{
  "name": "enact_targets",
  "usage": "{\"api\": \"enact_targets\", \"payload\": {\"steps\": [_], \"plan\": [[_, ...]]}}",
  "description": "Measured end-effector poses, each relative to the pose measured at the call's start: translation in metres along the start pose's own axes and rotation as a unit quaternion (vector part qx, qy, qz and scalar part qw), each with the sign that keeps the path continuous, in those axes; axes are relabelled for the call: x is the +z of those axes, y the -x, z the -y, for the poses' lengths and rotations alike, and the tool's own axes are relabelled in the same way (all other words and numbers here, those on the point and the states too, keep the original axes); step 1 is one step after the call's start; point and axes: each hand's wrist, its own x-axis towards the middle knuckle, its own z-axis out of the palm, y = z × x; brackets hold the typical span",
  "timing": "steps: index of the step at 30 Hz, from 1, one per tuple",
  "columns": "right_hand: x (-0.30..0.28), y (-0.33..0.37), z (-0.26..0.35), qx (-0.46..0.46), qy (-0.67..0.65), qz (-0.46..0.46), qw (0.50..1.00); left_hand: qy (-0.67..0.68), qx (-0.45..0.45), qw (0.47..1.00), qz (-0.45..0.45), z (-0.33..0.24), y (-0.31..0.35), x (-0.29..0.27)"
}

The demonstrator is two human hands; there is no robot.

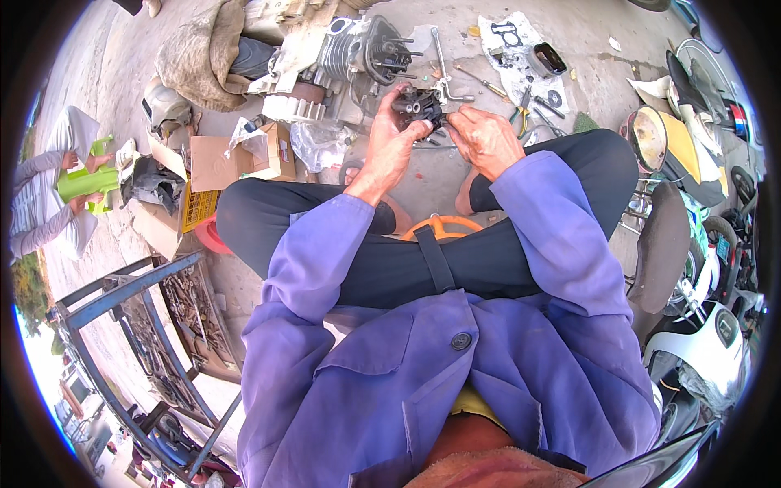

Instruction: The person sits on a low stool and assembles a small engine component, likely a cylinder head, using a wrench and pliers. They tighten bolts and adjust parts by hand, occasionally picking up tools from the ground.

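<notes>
My left hand is closed around a dark metal engine part with round holes, held up in front of my shins. At the part's right side my right hand has its fingers pinched together; whatever sits between them is hidden. Just beyond and to the left lies an engine with a finned cylinder and studs standing out of its open end. A long-handled wrench rests on the ground right of the engine. Farther right are a screwdriver and pliers.
A plastic sheet carries a gasket and a black housing. Left are an open cardboard box, a cloth sack and a blue metal rack. Another person sits far left. Motorcycle parts crowd the right.
</notes>
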Motion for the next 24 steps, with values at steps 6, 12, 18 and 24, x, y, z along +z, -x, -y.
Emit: {"api": "enact_targets", "payload": {"steps": [6, 12, 18, 24], "plan": [[0.003, -0.001, 0.001, 0.016, -0.031, -0.019, 0.999, -0.062, 0.013, 0.998, 0.007, -0.007, 0.002, 0.004], [-0.003, -0.004, 0.003, 0.153, -0.162, 0.040, 0.974, -0.073, 0.007, 0.997, 0.016, -0.008, 0.003, 0.005], [-0.004, -0.007, 0.000, 0.155, -0.169, 0.045, 0.972, 0.010, -0.012, 1.000, 0.010, -0.003, -0.003, -0.001], [-0.011, -0.006, 0.010, 0.065, -0.136, -0.037, 0.988, 0.183, -0.072, 0.980, -0.022, -0.003, -0.009, -0.005]]}}
